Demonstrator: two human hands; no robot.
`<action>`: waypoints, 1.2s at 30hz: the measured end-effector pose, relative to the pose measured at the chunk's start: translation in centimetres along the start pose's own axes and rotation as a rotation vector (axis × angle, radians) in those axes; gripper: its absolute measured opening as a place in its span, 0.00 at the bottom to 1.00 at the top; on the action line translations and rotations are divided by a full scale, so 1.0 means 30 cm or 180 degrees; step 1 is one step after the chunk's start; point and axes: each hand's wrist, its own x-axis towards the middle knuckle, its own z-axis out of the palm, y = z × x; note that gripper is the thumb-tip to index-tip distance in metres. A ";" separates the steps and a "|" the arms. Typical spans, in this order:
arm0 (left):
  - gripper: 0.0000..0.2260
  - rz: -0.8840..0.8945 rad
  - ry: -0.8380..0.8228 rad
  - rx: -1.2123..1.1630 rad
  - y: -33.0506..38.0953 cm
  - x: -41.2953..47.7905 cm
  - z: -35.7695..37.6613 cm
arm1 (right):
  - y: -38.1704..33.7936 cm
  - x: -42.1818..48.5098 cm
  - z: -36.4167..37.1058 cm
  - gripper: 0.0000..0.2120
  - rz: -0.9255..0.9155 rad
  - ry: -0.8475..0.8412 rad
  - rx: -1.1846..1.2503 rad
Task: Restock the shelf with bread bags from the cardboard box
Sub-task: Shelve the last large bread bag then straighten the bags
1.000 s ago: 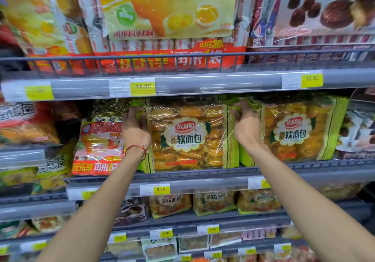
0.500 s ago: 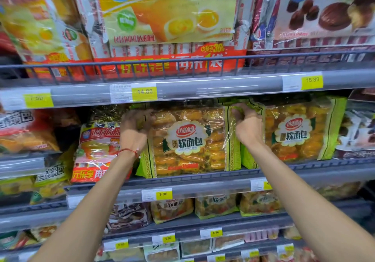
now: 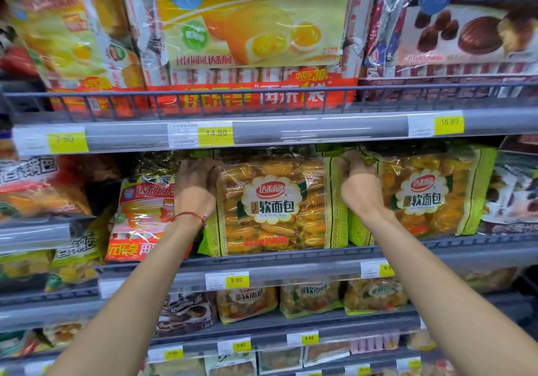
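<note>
Clear-plastic, green-edged bread bag (image 3: 273, 203) is stood upright on the grey shelf (image 3: 291, 252), between a red bag (image 3: 142, 218) and a matching bag (image 3: 422, 195). Its upper corners are gripped by the left hand (image 3: 195, 189) and right hand (image 3: 359, 184), fingers curled closed.

both hands (image 3: 198, 189) gripping bread bag (image 3: 276, 203) (upright), shelf (image 3: 291, 270)

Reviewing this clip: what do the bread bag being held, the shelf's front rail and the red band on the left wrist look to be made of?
Bread bag: thin glossy plastic film, clear in the middle with printed green edges; it creases and glints. Front rail: looks like grey painted metal, matte, with regular slots, though moulded plastic is possible. Red band: seemingly thin cord or thread, by its fine knotted line.
</note>
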 end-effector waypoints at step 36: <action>0.45 -0.0587 -0.0234 -0.0060 0.166 -0.422 0.204 | 0.246 -0.299 0.137 0.17 -0.0073 0.1215 0.0314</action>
